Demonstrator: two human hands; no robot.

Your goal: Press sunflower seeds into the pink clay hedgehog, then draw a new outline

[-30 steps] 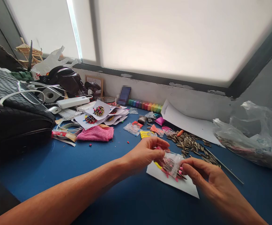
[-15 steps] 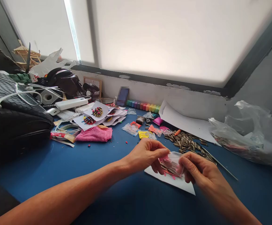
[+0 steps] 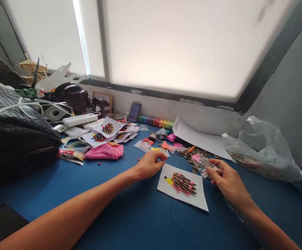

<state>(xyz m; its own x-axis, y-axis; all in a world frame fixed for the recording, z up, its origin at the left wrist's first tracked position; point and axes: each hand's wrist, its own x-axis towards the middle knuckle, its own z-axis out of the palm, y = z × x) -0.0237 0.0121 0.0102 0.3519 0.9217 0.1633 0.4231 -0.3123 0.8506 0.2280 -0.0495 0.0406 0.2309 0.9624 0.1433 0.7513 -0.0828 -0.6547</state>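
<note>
A white card (image 3: 201,205) lies on the blue table, bearing a hedgehog figure (image 3: 183,183) with a yellow clay face, sunflower-seed spines and pink clay dots. My left hand (image 3: 151,165) is at the card's upper left corner, thumb and fingertips drawn together; what they hold, if anything, cannot be made out. To the card's right, my right hand (image 3: 225,178) grips a crumpled clear plastic bag (image 3: 201,165) with pink clay in it. Behind that bag lies a pile of striped sunflower seeds (image 3: 186,153), partly hidden.
A pink cloth (image 3: 104,151) and several cards with seed figures (image 3: 98,137) are at the left, near a black bag (image 3: 23,139). Small clay packets (image 3: 168,146) lie at the middle back. A large clear plastic bag (image 3: 262,156) stands at the right.
My hands have parted. The left has let go of the plastic bag and shifted slightly left; the right has carried the bag up and right, uncovering the hedgehog card.
</note>
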